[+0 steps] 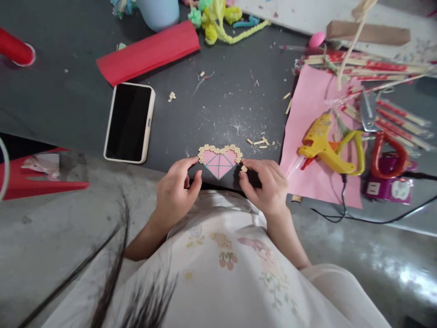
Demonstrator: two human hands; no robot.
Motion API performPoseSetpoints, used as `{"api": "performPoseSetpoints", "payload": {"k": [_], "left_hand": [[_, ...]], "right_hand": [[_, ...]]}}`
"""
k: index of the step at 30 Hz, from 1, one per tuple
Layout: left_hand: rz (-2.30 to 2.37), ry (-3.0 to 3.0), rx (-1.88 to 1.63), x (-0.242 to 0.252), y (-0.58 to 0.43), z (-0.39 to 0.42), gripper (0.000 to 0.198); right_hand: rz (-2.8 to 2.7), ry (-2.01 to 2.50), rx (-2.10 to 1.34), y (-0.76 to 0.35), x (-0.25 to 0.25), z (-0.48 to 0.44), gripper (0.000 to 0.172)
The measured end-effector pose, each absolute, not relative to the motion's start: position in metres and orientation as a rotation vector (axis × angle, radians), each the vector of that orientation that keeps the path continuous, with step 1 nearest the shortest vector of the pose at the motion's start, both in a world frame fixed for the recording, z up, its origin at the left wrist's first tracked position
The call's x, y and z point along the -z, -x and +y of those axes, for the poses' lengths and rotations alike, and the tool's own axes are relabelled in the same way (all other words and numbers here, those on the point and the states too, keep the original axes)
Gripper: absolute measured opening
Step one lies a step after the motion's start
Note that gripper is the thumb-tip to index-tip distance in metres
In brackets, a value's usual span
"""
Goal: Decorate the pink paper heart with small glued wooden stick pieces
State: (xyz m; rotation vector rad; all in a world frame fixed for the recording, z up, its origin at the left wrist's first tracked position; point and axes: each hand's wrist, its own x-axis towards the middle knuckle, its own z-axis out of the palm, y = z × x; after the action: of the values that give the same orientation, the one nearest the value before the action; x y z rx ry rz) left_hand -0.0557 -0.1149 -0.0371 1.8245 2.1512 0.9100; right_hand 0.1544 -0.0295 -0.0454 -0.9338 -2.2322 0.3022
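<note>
A pink paper heart (223, 165) with dark green lines lies at the table's near edge. Small pale wooden pieces, grouped like little flowers, form a border (218, 149) along its upper edge. My left hand (177, 187) rests at the heart's left side, index fingertip at the border and thumb held apart, with nothing between them. Just right of the heart, my right hand (265, 186) has a small flower-like cluster of pale pieces (243, 169) between thumb and index finger. Several short cut sticks (262, 142) lie above that hand.
A phone (128, 123) and folded red paper (148, 52) lie to the left. On the right, pink paper (297, 132) carries a yellow glue gun (321, 141) with a black cord; scissors (389, 155) and wrapped sticks (403, 120) are beside it. A blue container (159, 13) stands behind.
</note>
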Motion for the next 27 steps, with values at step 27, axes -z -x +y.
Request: {"api": "performPoseSetpoints", "payload": {"k": [27], "left_hand": [[2.13,-1.787,-0.883,0.0353,0.0508,-0.1171,0.029]], "right_hand": [[-2.255,0.932,-0.294,-0.1543,0.0457,-0.0299,0.025]]}}
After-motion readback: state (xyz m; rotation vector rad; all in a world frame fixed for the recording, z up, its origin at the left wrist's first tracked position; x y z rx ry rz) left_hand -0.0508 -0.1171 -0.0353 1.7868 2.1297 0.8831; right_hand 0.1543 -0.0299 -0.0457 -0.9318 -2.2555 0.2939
